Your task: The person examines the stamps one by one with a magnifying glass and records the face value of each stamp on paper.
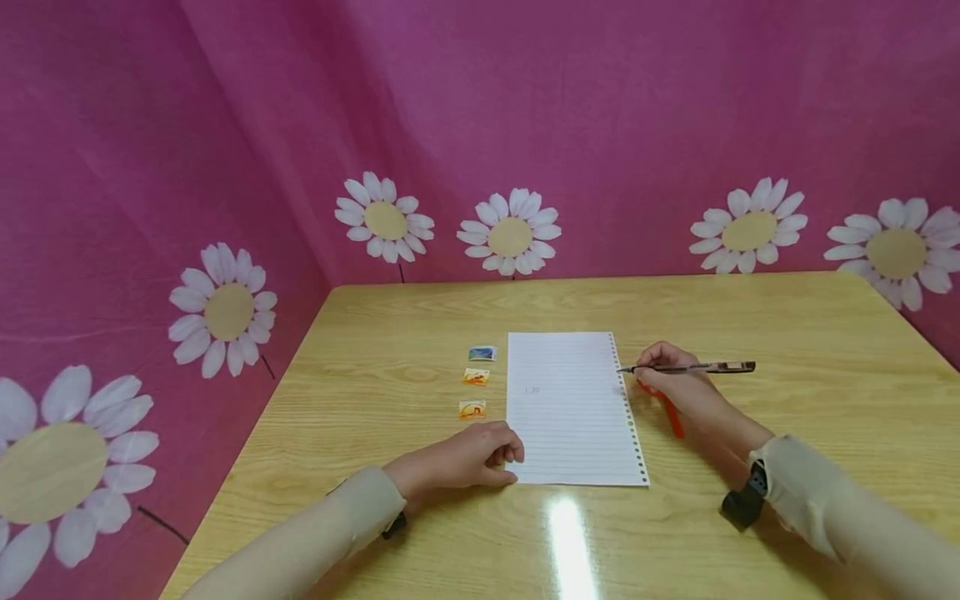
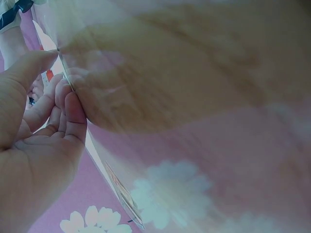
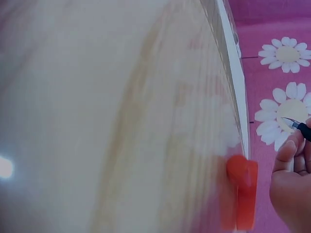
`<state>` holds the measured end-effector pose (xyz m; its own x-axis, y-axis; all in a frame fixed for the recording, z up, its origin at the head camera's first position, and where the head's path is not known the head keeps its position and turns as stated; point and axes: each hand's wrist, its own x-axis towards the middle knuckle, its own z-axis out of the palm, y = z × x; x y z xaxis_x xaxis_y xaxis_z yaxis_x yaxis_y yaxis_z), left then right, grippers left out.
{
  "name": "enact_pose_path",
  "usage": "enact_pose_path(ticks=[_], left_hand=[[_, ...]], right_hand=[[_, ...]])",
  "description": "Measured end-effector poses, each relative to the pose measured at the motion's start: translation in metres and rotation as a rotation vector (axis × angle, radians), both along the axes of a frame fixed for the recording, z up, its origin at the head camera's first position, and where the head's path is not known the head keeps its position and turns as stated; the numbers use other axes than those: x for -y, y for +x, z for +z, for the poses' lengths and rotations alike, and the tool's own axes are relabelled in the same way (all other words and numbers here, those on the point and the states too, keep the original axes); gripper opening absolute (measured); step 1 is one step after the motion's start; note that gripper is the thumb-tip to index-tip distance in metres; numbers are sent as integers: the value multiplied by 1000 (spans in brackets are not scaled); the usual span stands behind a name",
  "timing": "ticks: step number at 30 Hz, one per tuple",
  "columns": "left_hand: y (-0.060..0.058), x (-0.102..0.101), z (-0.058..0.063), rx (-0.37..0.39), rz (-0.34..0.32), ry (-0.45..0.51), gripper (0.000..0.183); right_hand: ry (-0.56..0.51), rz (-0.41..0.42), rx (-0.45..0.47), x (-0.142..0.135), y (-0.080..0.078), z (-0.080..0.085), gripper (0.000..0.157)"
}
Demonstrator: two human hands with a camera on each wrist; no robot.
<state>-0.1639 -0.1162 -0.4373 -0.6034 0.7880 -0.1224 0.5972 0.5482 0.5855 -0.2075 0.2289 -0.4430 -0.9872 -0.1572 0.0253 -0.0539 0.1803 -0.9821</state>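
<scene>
A lined sheet of paper (image 1: 570, 433) with punched holes down its right edge lies on the table, with faint small writing left of its middle. My left hand (image 1: 472, 454) rests at the sheet's lower left edge, fingers loosely bent, fingertips on or right at the paper. To the right of the sheet, my right hand (image 1: 686, 387) pinches a dark pen (image 1: 720, 367) between thumb and fingers. The pen lies almost level, its bare tip pointing left over the punched edge. Under that hand, an orange-red object (image 3: 247, 196) with a rounded end lies on the table, partly covered in the head view.
Left of the sheet, three small stamp-like pictures stand in a column: a blue one (image 1: 482, 353), a yellow-orange one (image 1: 476, 377) and another yellow-orange one (image 1: 472, 410). A pink cloth (image 1: 600, 108) with white flowers hangs behind the wooden table (image 1: 360, 367) and along its left side.
</scene>
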Motion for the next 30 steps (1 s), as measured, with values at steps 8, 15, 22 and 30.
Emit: enact_pose_path(ticks=[8,15,22,30], left_hand=[[-1,-1,1,-7,-1,-4,17],[-1,-1,0,-9,-6,-8,17],[0,0,2,-16,-10,7,17],[1,1,3,-12,-17,21,17]], right_hand=[[-2,-8,15,-13,2,3,10],[58,-46,45,-24,7,4,13],[130,-101,26,-34,8,1,15],[27,-85,-13,-49,11,-3,15]])
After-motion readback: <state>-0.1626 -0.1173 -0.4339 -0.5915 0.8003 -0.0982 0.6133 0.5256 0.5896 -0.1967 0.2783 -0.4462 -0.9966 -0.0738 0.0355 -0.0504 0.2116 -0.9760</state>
